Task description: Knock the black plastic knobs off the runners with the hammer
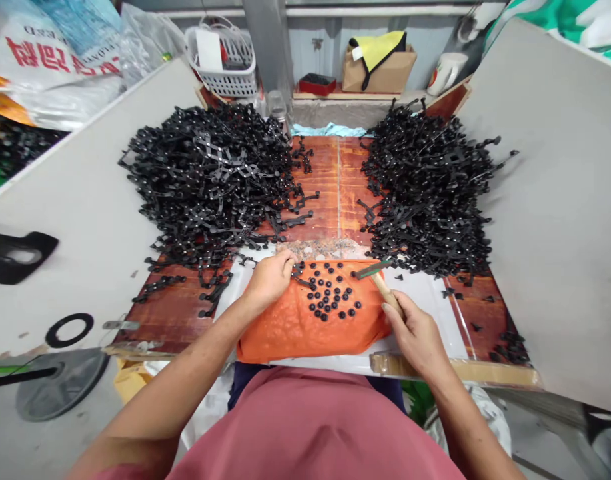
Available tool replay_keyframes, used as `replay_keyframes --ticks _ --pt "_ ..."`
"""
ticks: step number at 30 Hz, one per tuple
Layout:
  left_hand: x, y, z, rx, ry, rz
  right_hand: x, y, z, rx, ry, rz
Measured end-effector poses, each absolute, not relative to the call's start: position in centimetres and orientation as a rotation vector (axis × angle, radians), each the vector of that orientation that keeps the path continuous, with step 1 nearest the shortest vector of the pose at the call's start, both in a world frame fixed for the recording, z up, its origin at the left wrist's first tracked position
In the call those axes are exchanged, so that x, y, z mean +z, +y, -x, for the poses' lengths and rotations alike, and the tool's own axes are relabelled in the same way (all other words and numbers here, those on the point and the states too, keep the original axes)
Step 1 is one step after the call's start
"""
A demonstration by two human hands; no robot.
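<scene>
My right hand [418,328] is wrapped round the wooden handle of a hammer [388,293]. Its dark, narrow head is raised over the right part of an orange cloth [285,333]. At the cloth's upper left, my left hand [271,279] is closed in a pinch on a black jointed plastic strip [302,281], partly hidden by the fingers. Several small round black caps [328,293] lie scattered on the cloth, just right of the left hand.
Tall heaps of black jointed strips stand at the left [210,180] and right [430,193]. Grey side panels [550,200] flank the reddish wooden table [318,193]. At the back are a white basket [232,77], a cardboard box [380,70] and a mug [445,73].
</scene>
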State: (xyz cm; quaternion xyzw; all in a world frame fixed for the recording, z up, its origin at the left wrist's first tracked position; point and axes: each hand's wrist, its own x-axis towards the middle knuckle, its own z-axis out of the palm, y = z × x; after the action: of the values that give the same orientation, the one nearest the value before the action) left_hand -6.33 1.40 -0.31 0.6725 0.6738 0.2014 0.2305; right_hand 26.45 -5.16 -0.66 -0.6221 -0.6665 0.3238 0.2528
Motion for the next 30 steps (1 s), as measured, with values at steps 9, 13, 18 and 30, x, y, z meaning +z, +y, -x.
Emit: replay_keyframes --ticks 9,13,18,30 --pt "-0.5 1.3 6.3 0.558 1.89 -1.858 3.3 -0.5 -20.6 0.536 -2.199 1.419" --pt "-0.9 1.3 6.4 0.58 1.886 -1.839 2.8 0.5 -18.3 0.54 -2.282 1.347" --pt "-1.2 1.2 6.4 0.531 1.919 -1.868 2.5 0.7 -17.7 0.406 -2.388 1.367" --pt "-1.1 1.2 6.5 0.537 1.868 -1.808 3.4 1.2 -16.1 0.305 -2.715 1.574"
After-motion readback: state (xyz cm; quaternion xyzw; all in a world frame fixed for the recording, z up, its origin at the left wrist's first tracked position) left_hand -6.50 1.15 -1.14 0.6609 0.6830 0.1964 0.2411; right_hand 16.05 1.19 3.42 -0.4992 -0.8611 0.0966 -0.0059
